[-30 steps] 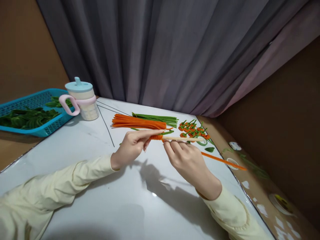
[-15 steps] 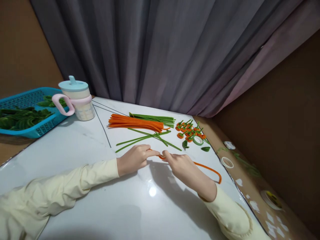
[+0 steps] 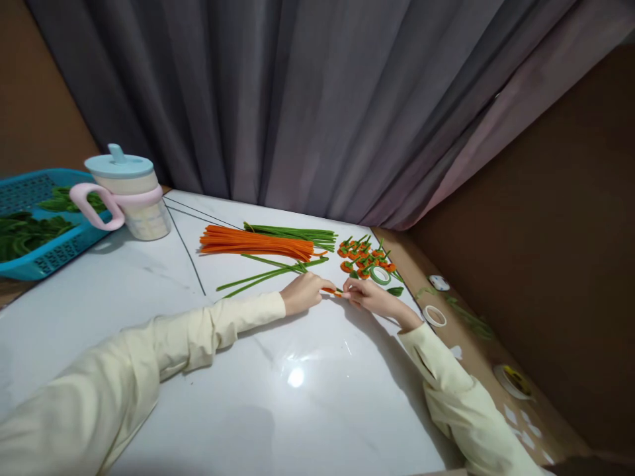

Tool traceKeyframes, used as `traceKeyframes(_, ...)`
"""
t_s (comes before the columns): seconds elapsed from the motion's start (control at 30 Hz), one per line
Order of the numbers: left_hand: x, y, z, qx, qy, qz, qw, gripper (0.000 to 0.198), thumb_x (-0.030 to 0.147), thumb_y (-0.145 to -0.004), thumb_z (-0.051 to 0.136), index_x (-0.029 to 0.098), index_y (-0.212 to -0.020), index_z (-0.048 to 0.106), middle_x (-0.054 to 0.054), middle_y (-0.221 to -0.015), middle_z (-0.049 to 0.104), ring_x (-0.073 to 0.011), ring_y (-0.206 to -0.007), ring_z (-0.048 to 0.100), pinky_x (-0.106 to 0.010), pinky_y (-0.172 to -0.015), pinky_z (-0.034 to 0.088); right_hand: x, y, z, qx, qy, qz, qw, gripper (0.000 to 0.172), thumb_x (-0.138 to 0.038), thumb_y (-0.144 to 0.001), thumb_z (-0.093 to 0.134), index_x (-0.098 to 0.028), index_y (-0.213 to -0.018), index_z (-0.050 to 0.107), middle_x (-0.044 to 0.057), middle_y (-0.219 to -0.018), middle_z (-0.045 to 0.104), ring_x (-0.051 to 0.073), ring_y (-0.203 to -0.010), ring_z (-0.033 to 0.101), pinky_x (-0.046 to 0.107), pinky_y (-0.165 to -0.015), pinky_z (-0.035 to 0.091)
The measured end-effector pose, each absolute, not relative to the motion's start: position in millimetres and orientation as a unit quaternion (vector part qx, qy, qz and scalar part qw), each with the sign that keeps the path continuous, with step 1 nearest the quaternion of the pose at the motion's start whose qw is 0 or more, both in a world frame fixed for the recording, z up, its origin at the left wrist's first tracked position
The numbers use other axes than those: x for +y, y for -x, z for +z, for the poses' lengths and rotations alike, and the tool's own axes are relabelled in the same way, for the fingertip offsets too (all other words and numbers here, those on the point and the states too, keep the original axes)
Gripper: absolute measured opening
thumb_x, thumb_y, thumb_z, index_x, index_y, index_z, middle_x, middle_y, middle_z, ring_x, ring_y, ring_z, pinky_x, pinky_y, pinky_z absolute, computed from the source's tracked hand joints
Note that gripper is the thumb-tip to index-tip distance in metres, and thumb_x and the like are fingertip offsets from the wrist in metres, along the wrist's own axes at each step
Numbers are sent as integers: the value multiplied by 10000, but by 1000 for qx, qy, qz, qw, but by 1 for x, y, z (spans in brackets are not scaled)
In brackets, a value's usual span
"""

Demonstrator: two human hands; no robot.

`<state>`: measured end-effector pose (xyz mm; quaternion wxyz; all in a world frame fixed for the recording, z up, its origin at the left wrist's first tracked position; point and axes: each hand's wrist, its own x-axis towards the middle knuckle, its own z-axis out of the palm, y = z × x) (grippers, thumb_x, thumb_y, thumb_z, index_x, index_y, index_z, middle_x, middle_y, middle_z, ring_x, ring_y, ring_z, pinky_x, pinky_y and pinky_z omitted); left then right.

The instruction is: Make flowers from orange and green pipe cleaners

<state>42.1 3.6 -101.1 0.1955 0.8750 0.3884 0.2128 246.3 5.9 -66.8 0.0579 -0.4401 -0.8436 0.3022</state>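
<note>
My left hand (image 3: 303, 293) is closed in a pinch on a short looped piece of orange pipe cleaner (image 3: 329, 289), just above the white tabletop. Facing it, my right hand (image 3: 371, 297) has its fingers pinched at the other side of that piece; its fingertips partly hide it. Behind my left hand lie a few loose green pipe cleaners (image 3: 268, 272), crossing each other. Farther back are a bundle of orange pipe cleaners (image 3: 253, 242) and a green bundle (image 3: 302, 234). Close to my right hand sit several small orange pieces with green stems (image 3: 367, 254), a green tape roll (image 3: 380, 276) and a green leaf (image 3: 395, 291).
A lidded cup (image 3: 131, 192) with a pink handle stands at the left. Beside it is a blue basket (image 3: 52, 258) holding green leaf-like pieces. Along the right, a brown surface carries a white tape roll (image 3: 434, 316), another roll (image 3: 513, 382) and white scraps. A grey curtain (image 3: 248, 99) hangs behind.
Both hands have moved away from me, toward the small orange pieces. The long orange tail that stuck out past my right hand no longer shows. The view has shifted slightly.
</note>
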Motion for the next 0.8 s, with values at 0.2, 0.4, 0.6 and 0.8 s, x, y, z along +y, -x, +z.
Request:
traceKeyframes(0.2,21,-47,-98,406,-851,248,222,496,-11,-677,409,180,-1038,691,-38,-969,716,-171,-886,639,-227,-815,452,20,-241,-60,-852,456,248,74,108,-205,-847,419,-176,-743,431,-42,-488,459,113,-488,423,216,-532,326)
traceKeyframes(0.4,-12,-8,-73,372,-858,232,267,513,-24,-665,379,188,-996,709,-17,-925,726,-150,-812,651,-219,-758,464,-15,-217,-46,-882,410,222,65,68,-226,-880,456,-160,-892,468,-48,-566,476,105,-511,404,212,-529,282)
traceKeyframes(0.6,-44,33,-75,369,-849,222,307,499,-36,-688,375,201,-962,718,-4,-928,725,-128,-813,655,-194,-743,460,-36,-184,-39,-915,337,219,-18,163,-163,-884,455,-137,-1041,491,-33,-608,518,107,-531,449,198,-520,324)
traceKeyframes(0.8,-56,43,-84,390,-830,240,318,458,-50,-682,385,183,-873,729,11,-836,728,-127,-737,650,-188,-694,472,-64,-153,1,-906,301,268,132,130,-228,-906,457,-152,-983,529,58,-851,627,148,-767,572,290,-752,430)
